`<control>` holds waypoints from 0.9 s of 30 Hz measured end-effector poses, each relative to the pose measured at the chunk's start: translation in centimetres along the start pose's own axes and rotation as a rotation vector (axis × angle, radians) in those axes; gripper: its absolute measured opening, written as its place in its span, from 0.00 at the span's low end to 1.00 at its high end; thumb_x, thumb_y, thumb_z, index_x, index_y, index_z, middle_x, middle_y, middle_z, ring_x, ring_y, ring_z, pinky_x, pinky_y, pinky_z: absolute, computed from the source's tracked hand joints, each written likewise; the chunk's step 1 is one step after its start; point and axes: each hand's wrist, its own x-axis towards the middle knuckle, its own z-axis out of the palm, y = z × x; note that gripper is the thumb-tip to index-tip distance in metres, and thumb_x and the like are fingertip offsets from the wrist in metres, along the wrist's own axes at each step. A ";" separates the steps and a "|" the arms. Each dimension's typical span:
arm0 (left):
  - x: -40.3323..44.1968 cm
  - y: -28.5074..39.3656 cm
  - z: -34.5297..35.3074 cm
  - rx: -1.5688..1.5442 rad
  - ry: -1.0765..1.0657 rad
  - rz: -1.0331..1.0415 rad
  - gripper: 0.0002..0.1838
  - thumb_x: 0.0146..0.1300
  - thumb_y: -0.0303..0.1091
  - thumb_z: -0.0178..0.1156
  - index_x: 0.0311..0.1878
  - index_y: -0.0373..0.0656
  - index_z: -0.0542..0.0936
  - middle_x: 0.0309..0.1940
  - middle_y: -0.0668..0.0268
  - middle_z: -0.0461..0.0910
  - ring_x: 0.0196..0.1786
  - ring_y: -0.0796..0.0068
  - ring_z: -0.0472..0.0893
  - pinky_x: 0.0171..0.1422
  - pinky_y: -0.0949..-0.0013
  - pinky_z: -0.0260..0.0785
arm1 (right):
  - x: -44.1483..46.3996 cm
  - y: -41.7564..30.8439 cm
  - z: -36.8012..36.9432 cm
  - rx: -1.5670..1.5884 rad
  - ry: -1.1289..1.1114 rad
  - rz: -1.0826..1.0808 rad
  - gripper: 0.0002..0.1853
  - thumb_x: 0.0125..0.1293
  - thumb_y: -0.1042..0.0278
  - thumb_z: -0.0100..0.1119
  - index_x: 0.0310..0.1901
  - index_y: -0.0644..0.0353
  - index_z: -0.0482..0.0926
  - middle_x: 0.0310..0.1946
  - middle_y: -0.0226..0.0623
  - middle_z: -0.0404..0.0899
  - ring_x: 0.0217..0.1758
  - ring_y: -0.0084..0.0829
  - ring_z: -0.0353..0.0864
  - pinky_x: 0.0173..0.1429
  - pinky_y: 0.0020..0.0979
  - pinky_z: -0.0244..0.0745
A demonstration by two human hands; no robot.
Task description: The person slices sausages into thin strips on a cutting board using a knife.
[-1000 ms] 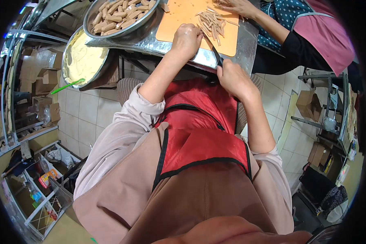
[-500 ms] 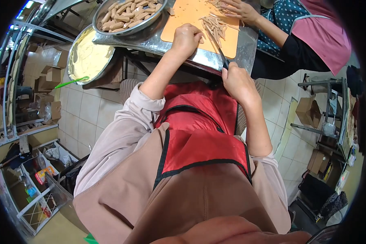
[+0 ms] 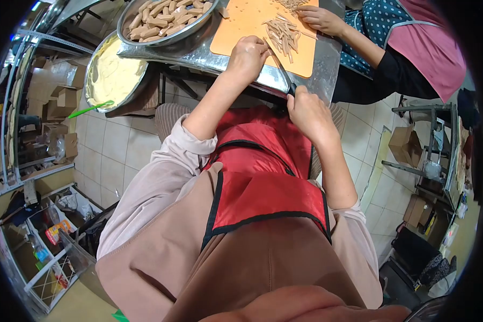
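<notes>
My right hand [image 3: 310, 111] is wrapped round the black handle of a knife [image 3: 282, 68], whose blade lies over the orange cutting board [image 3: 236, 32]. At the board's near left part, my left hand [image 3: 247, 56] has its fingers closed beside the blade tip; what they hold is too small to name. Thin brown strips [image 3: 282, 36] are heaped on the board just beyond the blade. To the left, a metal bowl [image 3: 174, 38] holds many short brown pieces [image 3: 163, 20].
A co-worker's hand [image 3: 321, 20] rests by small crumbs at the board's far right. A basin of pale yellow cream [image 3: 112, 75] with a green utensil [image 3: 91, 109] stands at the left. Metal shelving [image 3: 432, 110] is on the right.
The knife has swung off the strips toward my left fingertips. My left fingers, apart from the blade half a second ago, are beside its tip. The co-worker's hand has shifted slightly.
</notes>
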 end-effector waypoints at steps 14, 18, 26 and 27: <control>-0.2 -0.1 0.2 0.035 -0.037 -0.049 0.07 0.51 0.31 0.68 0.32 0.39 0.86 0.31 0.57 0.83 0.36 0.59 0.83 0.44 0.62 0.76 | 0.1 0.9 0.0 -0.004 -0.037 -0.039 0.17 0.69 0.62 0.47 0.38 0.72 0.73 0.34 0.66 0.78 0.43 0.61 0.79 0.50 0.53 0.72; -0.1 0.1 0.2 0.031 -0.019 -0.045 0.07 0.51 0.31 0.68 0.32 0.38 0.86 0.31 0.57 0.83 0.36 0.59 0.83 0.45 0.62 0.76 | -0.6 1.0 -0.5 -0.051 -0.034 -0.028 0.16 0.68 0.63 0.47 0.39 0.73 0.74 0.34 0.65 0.79 0.42 0.60 0.80 0.50 0.52 0.73; -0.3 0.1 0.3 0.007 -0.007 -0.083 0.06 0.51 0.30 0.68 0.32 0.39 0.86 0.31 0.58 0.83 0.36 0.59 0.82 0.45 0.62 0.75 | 0.4 0.5 -1.3 -0.043 -0.006 -0.042 0.16 0.68 0.62 0.49 0.38 0.71 0.74 0.33 0.64 0.79 0.41 0.60 0.80 0.49 0.52 0.74; -0.3 0.1 0.4 -0.001 -0.002 -0.086 0.06 0.51 0.30 0.68 0.31 0.39 0.86 0.31 0.58 0.83 0.36 0.59 0.82 0.45 0.62 0.75 | 0.1 0.3 -1.4 -0.052 -0.023 -0.044 0.15 0.67 0.63 0.49 0.38 0.71 0.75 0.33 0.64 0.79 0.41 0.59 0.81 0.49 0.51 0.74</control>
